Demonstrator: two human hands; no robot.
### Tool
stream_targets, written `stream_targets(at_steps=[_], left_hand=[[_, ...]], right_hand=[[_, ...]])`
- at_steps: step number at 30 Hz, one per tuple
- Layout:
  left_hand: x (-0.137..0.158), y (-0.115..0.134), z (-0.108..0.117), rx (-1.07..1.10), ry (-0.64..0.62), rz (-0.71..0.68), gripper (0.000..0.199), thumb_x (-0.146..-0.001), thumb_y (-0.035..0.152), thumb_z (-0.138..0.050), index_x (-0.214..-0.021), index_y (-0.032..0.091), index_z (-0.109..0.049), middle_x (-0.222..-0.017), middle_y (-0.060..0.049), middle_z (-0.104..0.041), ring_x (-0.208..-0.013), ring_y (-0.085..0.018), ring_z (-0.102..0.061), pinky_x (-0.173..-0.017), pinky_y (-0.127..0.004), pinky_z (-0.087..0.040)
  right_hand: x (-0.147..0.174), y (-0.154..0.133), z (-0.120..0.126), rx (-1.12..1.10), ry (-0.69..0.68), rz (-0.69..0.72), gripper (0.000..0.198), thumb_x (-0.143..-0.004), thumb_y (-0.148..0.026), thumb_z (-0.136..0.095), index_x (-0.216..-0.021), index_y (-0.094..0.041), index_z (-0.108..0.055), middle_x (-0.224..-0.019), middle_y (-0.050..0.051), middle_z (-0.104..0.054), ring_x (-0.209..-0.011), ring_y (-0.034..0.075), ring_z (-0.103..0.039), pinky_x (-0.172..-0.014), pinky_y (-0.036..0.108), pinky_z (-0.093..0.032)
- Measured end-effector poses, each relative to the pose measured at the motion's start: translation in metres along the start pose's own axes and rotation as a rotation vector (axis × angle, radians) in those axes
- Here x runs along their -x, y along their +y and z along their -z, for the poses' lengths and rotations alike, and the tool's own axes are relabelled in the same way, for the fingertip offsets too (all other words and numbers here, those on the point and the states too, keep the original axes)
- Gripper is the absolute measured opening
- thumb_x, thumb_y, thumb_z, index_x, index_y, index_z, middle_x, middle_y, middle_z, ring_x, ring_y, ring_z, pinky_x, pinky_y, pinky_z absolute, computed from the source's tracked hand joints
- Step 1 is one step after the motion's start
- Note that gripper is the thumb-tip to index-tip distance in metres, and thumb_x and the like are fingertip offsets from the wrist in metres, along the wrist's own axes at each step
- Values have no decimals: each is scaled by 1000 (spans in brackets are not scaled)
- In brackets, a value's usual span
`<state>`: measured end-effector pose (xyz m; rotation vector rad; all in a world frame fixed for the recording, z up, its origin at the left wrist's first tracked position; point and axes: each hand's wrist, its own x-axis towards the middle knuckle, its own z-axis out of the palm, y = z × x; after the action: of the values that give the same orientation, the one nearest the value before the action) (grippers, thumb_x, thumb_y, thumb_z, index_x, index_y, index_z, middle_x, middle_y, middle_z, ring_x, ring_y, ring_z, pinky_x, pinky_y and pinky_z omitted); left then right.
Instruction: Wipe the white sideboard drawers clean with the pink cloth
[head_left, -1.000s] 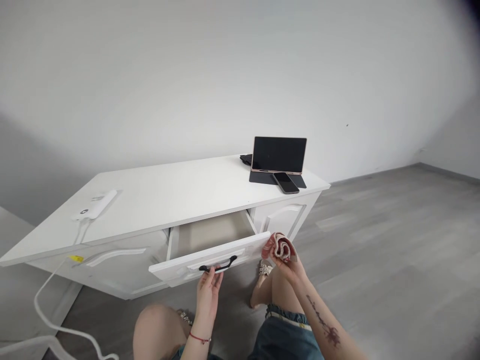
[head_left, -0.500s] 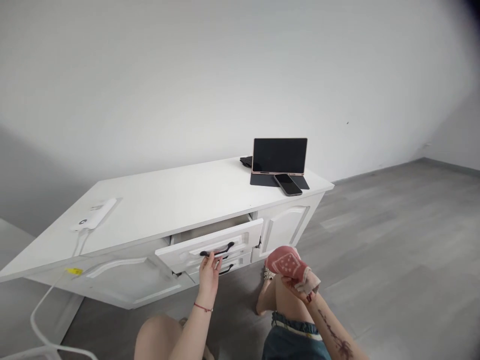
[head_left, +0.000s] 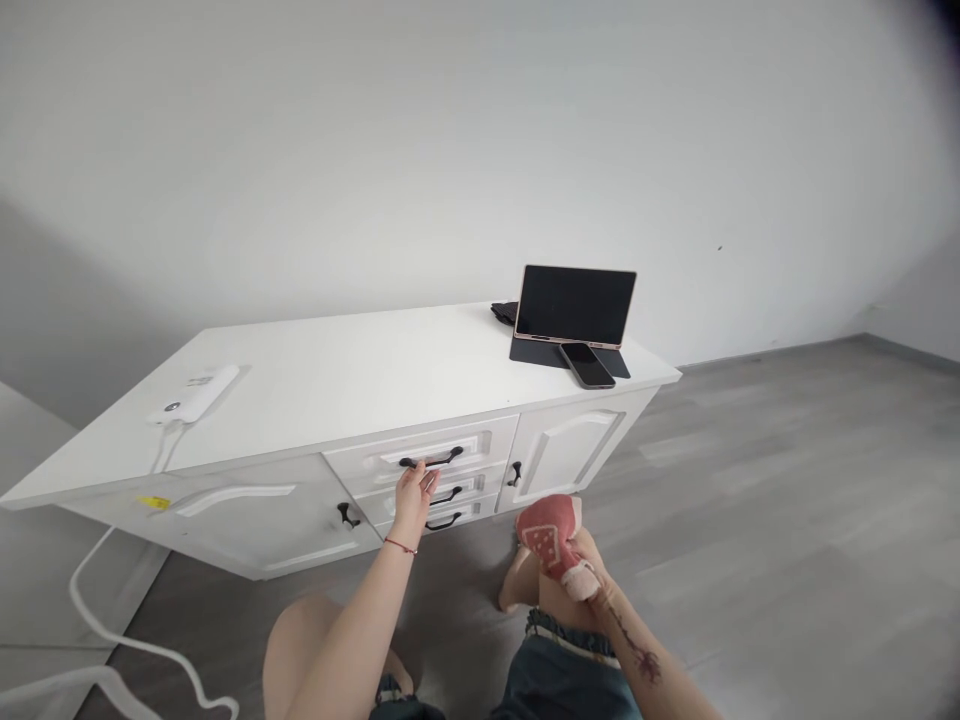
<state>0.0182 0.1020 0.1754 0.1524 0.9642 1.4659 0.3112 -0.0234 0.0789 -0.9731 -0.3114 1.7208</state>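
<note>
My left hand [head_left: 417, 490] is at the black handle [head_left: 444, 459] of the top drawer, its fingers hooked on the handle's left part. That drawer [head_left: 495, 440] sits flush in the white cabinet [head_left: 300, 385]. In front of the cabinet's right door, over my right knee, my right hand [head_left: 592, 562] is closed on a bunched red cloth [head_left: 544, 530] with a pale pattern and whitish edges. Part of the right hand's fingers is hidden behind the cloth.
On the cabinet top stand a dark-screened tablet [head_left: 576, 305] on its cover, a phone [head_left: 587, 366] and a black item [head_left: 504, 312]. At left lies a white power strip [head_left: 196, 394]; a white cable [head_left: 142, 640] hangs down beside the cabinet. Grey floor [head_left: 787, 480] stretches to the right.
The top drawer has gone from partly pulled out to closed, with my left hand moving in at its handle. The red cloth has turned and shifted slightly left in my right hand.
</note>
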Motion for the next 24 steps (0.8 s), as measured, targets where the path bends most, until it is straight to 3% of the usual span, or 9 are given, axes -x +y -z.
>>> stream_targets(at_steps=[5,10,14,16,17,20,22,24], left_hand=[[-2,-1,1,14,-16,30,18,-85,9,-64,-70,18,-59,-68,1,-69,-67,-10,-67,-90,-32,-55],[-4,10,5,1,-93,104,15,-84,5,-61,-75,16,-64,-79,-3,-72,-74,-12,-68,-95,-34,-54],[-3,21,27,-60,-182,193,22,-75,-7,-62,-83,13,-67,-91,-8,-73,-91,-16,-70,-97,-31,-52],[-4,17,45,-107,-59,254,28,-71,-11,-60,-84,13,-66,-94,-10,-73,-92,-17,-70,-94,-30,-52],[-6,12,53,-144,61,301,28,-71,-11,-60,-82,14,-66,-92,-8,-73,-89,-16,-70,-91,-29,-53],[-17,-13,70,-220,282,395,18,-78,-2,-62,-86,14,-64,-95,-8,-69,-86,-17,-68,-82,-32,-56],[-28,-30,71,-234,339,426,14,-86,15,-64,-101,15,-64,-105,-7,-67,-90,-18,-66,-77,-35,-57],[-41,-43,66,-226,359,426,24,-90,27,-62,-111,16,-62,-111,-6,-65,-91,-18,-64,-75,-36,-57]], right_hand=[[3,4,10,22,63,-182,24,-52,-25,-83,-65,-11,-68,-60,10,-71,-53,18,-66,-54,27,-52],[2,6,13,19,77,-216,24,-54,-29,-82,-63,-13,-67,-58,7,-70,-50,17,-64,-51,26,-50],[2,5,11,-20,64,-202,23,-50,-26,-83,-60,-14,-66,-60,7,-71,-53,17,-65,-56,27,-52],[3,3,8,-15,69,-195,20,-51,-24,-82,-59,-16,-65,-61,6,-71,-55,18,-65,-59,28,-54],[4,2,6,-9,74,-194,18,-51,-23,-81,-58,-17,-65,-60,6,-71,-56,18,-66,-60,29,-54],[6,-2,1,3,86,-200,16,-52,-23,-78,-58,-18,-65,-61,7,-71,-56,19,-65,-59,30,-53],[8,-3,-2,12,85,-183,16,-53,-24,-78,-59,-17,-65,-61,7,-70,-55,18,-65,-59,30,-53],[9,-3,-4,36,80,-157,16,-52,-24,-78,-58,-17,-64,-59,6,-69,-55,18,-64,-59,29,-53]])
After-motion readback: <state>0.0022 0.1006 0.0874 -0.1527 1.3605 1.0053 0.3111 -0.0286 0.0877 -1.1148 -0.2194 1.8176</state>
